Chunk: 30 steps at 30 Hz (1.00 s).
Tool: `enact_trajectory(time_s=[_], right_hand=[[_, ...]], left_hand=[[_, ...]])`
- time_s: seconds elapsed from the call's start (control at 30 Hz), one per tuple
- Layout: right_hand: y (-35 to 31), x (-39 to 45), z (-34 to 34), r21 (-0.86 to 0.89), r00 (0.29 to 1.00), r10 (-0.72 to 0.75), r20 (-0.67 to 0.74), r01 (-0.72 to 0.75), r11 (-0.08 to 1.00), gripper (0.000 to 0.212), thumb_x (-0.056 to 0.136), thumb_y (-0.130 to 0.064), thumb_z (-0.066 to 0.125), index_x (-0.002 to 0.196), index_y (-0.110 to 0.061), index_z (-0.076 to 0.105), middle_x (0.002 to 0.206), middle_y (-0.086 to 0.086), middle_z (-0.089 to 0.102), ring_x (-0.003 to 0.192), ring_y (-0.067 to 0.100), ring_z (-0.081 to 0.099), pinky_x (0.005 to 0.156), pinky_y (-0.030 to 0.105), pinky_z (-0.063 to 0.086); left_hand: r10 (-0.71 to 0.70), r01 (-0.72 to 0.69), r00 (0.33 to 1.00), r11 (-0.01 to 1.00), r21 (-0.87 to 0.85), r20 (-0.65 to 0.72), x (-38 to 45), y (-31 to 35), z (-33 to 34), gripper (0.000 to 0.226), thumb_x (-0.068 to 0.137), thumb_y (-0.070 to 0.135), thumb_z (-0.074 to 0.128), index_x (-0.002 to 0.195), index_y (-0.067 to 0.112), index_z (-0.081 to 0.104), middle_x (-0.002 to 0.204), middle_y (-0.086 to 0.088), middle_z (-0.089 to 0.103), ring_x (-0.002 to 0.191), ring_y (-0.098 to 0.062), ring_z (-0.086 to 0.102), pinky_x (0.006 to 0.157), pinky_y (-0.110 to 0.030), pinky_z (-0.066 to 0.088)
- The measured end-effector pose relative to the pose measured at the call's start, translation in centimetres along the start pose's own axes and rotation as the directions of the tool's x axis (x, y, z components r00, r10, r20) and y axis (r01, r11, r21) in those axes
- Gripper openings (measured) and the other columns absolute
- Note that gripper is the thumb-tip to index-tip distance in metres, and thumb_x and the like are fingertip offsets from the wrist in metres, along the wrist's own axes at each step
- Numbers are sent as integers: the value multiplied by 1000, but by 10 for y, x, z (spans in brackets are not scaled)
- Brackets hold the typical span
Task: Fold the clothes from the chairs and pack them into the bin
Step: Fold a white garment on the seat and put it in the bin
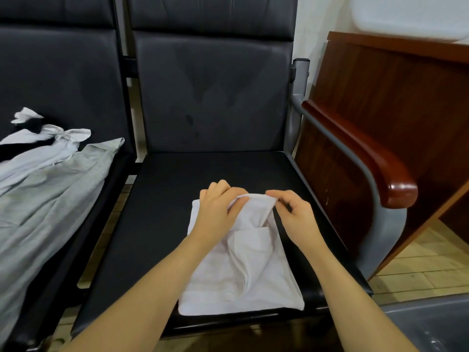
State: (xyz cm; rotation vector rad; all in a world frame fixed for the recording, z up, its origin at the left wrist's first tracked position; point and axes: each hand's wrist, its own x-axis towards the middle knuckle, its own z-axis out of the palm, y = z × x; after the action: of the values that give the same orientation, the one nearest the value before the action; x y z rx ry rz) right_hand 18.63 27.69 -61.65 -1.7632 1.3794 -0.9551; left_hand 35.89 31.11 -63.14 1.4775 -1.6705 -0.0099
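Observation:
A white garment [238, 275], folded into a rough rectangle with a pocket showing, lies on the front half of the black chair seat [177, 179]. My left hand [218, 207] grips its far edge on the left, fingers curled into the cloth. My right hand [294, 214] pinches the same raised far edge at its right end. That edge is lifted a little off the seat between both hands. A grey bin [426, 323] shows at the bottom right corner, only partly in view.
On the neighbouring chair at the left lie unfolded grey clothes [45, 194] with a white and black piece [50, 133] behind them. A wooden armrest [363, 158] and a wooden desk panel [396, 102] stand close on the right. Wooden floor shows below.

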Motion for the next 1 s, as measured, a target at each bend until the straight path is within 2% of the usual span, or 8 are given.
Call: enact_trajectory(time_s=[0.17,0.3,0.47,0.63,0.77,0.83,0.9,1.0], right_hand=[[0,-1,-5,-201,985,-164,-51,150,968,16,87,-18,67,85,-33,60,101,-7,59,102,19,56,96,51,44],[-11,-5,-11,-92,966,-244,-84,237,967,21,87,-17,66,77,-34,57,102,-16,60,108,16,56,99,53,42],[-23,-4,-19,-58,961,-254,-111,249,967,21,89,-19,62,77,-34,54,81,-12,59,89,19,59,89,49,49],[-13,1,-17,6,971,-144,-188,148,989,7,90,-13,62,93,-18,65,87,-3,66,82,8,62,76,24,50],[4,11,3,-169,974,-28,-225,-11,985,24,94,-22,56,117,-20,65,114,0,59,106,14,55,98,40,44],[6,8,12,-246,978,-84,-190,35,969,27,95,-23,54,122,-22,62,119,-1,53,110,11,47,102,41,39],[6,1,18,-293,978,-197,-64,170,941,30,97,-21,52,126,-21,59,126,-1,51,115,12,46,104,32,35],[13,-6,25,-481,949,-176,260,285,829,39,102,-32,38,138,-21,47,144,-5,43,130,9,39,105,18,22]], left_hand=[[-65,64,997,998,-27,-40,0,2,-3,22,91,27,52,99,21,72,85,6,47,80,-17,46,74,-20,27],[-104,102,993,994,-43,-57,4,3,-7,19,93,25,54,101,20,71,87,5,46,83,-17,46,77,-20,28],[-55,55,994,998,-4,-92,9,1,-9,23,90,27,52,100,21,71,86,7,45,81,-16,44,74,-21,29],[-78,85,989,995,52,-129,13,-4,6,19,87,24,56,97,22,73,86,5,45,80,-17,40,70,-21,27],[-57,44,997,980,193,58,9,-16,22,32,84,19,65,116,17,65,114,-9,54,101,-31,48,88,-35,29],[-11,-31,977,981,193,212,1,-17,16,34,89,25,56,122,19,61,124,-7,53,113,-30,47,93,-33,25],[-14,-62,940,975,212,342,-14,-17,8,56,89,45,24,130,23,54,138,-2,47,127,-26,40,100,-30,21],[-208,-5,849,916,401,486,-39,-29,2,87,71,57,-17,149,35,16,158,12,6,145,-13,4,114,-30,3]])
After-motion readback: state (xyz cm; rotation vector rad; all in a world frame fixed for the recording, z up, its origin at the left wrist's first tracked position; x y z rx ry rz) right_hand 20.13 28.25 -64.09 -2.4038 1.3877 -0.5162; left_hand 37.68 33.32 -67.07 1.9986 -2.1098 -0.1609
